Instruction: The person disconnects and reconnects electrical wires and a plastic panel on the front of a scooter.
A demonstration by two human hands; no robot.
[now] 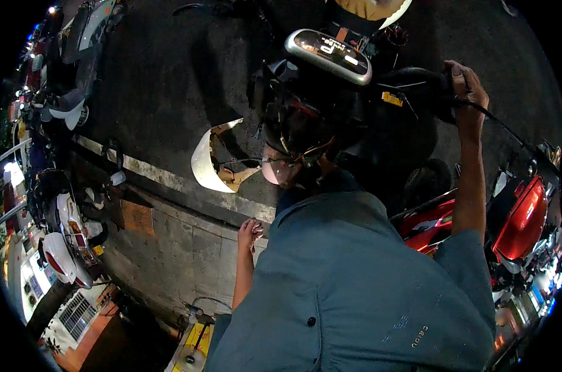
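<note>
A partly stripped electric scooter stands before me, its silver-rimmed display [329, 56] lit up. My right hand [470, 90] is closed round the scooter's right handlebar grip [445, 93], thumb on top, with a black cable running beside it. My left hand [250, 232] is held low at my left side, apart from the scooter, its fingers curled in; whatever may be in them is too small to make out. A cream curved cover panel [208, 167] hangs or sits loose at the scooter's left. Exposed wires [306, 155] show in the open front, nearest my chest.
Several parked scooters, one white [67, 248], line the left side. A red scooter [521, 220] stands close at the right. A pale kerb [163, 177] runs past the scooter between dark asphalt and paving. A yellow object [191, 350] lies at the lower left.
</note>
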